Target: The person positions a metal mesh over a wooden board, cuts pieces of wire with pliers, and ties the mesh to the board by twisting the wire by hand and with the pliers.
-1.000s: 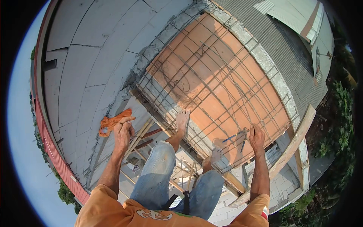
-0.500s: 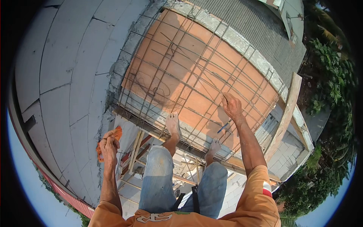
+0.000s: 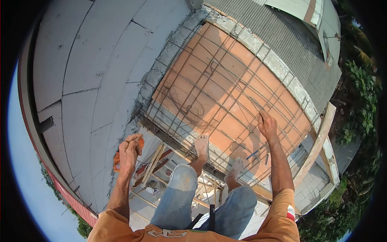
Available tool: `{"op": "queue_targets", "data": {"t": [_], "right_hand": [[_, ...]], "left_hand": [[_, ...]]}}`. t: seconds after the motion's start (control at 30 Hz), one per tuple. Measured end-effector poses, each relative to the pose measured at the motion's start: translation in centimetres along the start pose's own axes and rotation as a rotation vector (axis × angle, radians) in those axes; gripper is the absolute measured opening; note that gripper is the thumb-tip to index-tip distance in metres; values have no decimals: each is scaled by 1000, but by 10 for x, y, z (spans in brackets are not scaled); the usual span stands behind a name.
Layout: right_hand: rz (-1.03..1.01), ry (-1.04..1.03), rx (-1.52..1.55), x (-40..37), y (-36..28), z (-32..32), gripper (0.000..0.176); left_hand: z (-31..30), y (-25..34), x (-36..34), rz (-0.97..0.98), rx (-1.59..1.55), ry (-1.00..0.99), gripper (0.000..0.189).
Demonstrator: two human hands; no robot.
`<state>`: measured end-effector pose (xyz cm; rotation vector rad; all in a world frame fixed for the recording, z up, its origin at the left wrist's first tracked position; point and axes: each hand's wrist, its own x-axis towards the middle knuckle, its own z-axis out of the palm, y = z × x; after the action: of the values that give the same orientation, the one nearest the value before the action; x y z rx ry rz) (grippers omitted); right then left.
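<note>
My left hand (image 3: 129,152) is closed beside the grey block wall, with a crumpled orange plastic-like item (image 3: 117,162) showing behind and beside its fingers. Over the steel bar grid (image 3: 197,86), my right hand (image 3: 267,126) pinches the end of a thin dark rod (image 3: 255,103) that slants up and left across the bars. Beneath the grid lies an orange-brown panel (image 3: 242,52). Thin loose wire (image 3: 189,115) is tangled on the grid's left part. A blue pen-like object (image 3: 253,154) lies below my right hand.
My bare feet (image 3: 201,146) rest on the grid's near edge, above an opening with wooden props (image 3: 154,163). A concrete rim (image 3: 266,50) borders the grid's far side. At right, a wooden plank (image 3: 316,145) leans near a corrugated roof (image 3: 282,44) and trees.
The view has shifted, so the grid, feet and both hands appear farther right, and the grid lower. My right hand still pinches the rod; my left hand remains closed by the orange item.
</note>
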<state>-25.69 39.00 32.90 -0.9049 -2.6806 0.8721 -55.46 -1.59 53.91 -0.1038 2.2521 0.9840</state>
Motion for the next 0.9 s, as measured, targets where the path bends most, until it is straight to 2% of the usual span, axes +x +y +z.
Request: {"op": "queue_targets", "data": {"t": [0.07,0.13,0.2,0.27,0.5,0.63,0.73,0.83,0.9], "right_hand": [[44,-65,-27,14,6,11,19],[2,-29,-7,33,7,21,18],[-71,15,-11,48,18,35,17],[-65,-43,-35,65,33,54,21],[-128,50,1,91,85,96,17],[-144,93,-44,106,125,105,18],[-163,133,-85,117,143,109,17],[-208,154,-81,124,157,121,17],[-189,144,-82,127,162,130,18]], "left_hand": [[4,-6,-3,64,33,0,36],[18,-4,-9,43,128,21,38],[28,-19,-9,114,180,27,38],[43,-22,-9,160,267,96,37],[101,-69,27,175,274,170,36],[125,-70,49,261,305,231,34],[133,-85,71,318,341,326,30],[134,-93,94,449,546,598,24],[133,-98,108,484,554,672,24]]}}
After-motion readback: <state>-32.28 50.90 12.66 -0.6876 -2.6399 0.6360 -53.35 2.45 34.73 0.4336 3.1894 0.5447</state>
